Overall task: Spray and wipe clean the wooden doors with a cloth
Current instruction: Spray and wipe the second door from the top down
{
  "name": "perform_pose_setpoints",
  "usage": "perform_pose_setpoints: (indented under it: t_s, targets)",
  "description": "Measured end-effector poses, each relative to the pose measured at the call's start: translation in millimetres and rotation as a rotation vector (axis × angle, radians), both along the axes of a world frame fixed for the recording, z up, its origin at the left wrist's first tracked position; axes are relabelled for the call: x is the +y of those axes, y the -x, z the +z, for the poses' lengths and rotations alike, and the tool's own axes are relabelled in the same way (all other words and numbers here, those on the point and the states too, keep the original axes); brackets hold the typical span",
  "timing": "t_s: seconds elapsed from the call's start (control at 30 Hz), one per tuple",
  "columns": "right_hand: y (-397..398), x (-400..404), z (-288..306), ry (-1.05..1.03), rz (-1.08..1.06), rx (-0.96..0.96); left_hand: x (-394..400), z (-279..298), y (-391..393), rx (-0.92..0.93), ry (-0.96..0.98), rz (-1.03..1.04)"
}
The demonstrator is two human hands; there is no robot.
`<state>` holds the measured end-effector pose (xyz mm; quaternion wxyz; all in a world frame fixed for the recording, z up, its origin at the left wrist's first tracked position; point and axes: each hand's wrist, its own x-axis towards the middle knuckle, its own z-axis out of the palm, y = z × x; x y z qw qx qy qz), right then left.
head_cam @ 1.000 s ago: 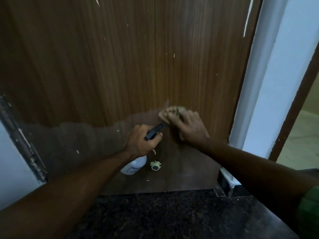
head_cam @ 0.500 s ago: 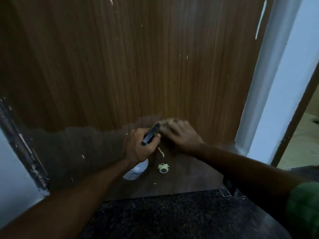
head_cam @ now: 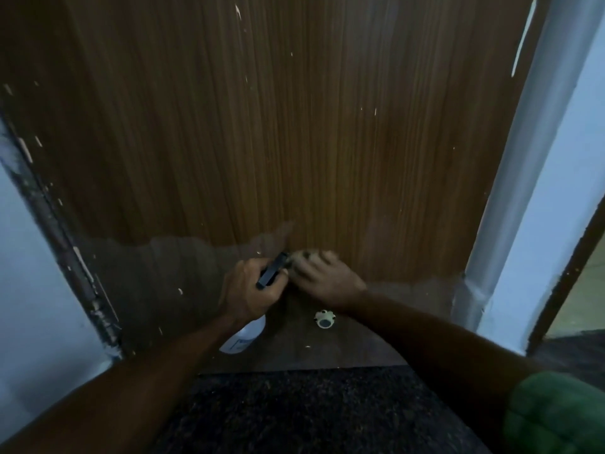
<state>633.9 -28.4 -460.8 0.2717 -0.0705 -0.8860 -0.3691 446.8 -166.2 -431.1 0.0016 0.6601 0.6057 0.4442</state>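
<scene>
A brown wooden door (head_cam: 294, 142) fills the view, its lower band darker and dull. My left hand (head_cam: 248, 290) grips a spray bottle (head_cam: 244, 335) by its black trigger head, the white body hanging below my fist. My right hand (head_cam: 324, 276) presses a small pale cloth (head_cam: 302, 256) flat against the door, just right of the bottle's nozzle. Most of the cloth is hidden under my fingers. The two hands nearly touch.
A small pale round door stopper (head_cam: 324, 318) sticks out of the door's lower part. Dark speckled stone floor (head_cam: 311, 411) lies below. A white frame and wall (head_cam: 523, 191) stand at the right, and the hinge edge (head_cam: 62, 244) at the left.
My right hand with the cloth has slid left and down along the door toward the bottle. The view has shifted, so both hands sit lower and more central.
</scene>
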Motion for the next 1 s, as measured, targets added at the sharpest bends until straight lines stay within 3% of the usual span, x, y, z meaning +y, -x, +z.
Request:
perform_pose_setpoints:
  t_s: [0.03,0.07,0.1,0.13,0.23,0.3,0.33,0.43,0.5,0.6,0.77,1.0]
  targets:
    - [2.4,2.3,-16.2,-0.095,0.009,-0.195,-2.9,-1.0,3.1,0.002,0.016,0.002]
    - [3.1,6.0,-22.2,-0.151,0.024,-0.269,-5.9,-0.2,6.0,0.018,0.023,0.002]
    - [7.4,6.9,-18.4,-0.160,0.042,-0.226,-9.7,2.4,8.4,0.036,0.018,0.018]
    - [15.9,2.7,-6.8,-0.112,0.064,-0.075,-13.5,5.8,11.0,0.053,0.011,0.041]
    - [52.0,-16.8,52.0,0.228,-0.009,0.624,-21.1,12.0,22.0,0.079,-0.026,0.121]
    - [68.3,-24.0,70.1,0.277,-0.057,0.799,-25.9,8.5,29.2,0.021,-0.037,0.184]
    - [71.0,-21.9,60.5,0.236,-0.031,0.713,-27.2,5.8,32.6,-0.017,-0.030,0.205]
    - [66.4,-15.5,-7.2,0.037,0.094,0.140,-31.8,-7.9,39.9,-0.088,0.028,0.216]
    - [64.5,-13.5,-39.1,0.001,0.086,-0.033,-34.1,-16.4,39.7,-0.095,0.063,0.227]
    - [68.8,-18.8,-32.5,0.121,0.104,0.107,-40.2,-26.4,35.4,-0.106,0.128,0.243]
    - [85.7,-42.6,32.3,0.450,-0.049,0.679,-59.3,-25.6,42.2,-0.099,0.249,0.362]
    - [97.2,-51.2,36.2,0.339,-0.112,0.644,-81.8,-10.6,77.3,-0.077,0.313,0.429]
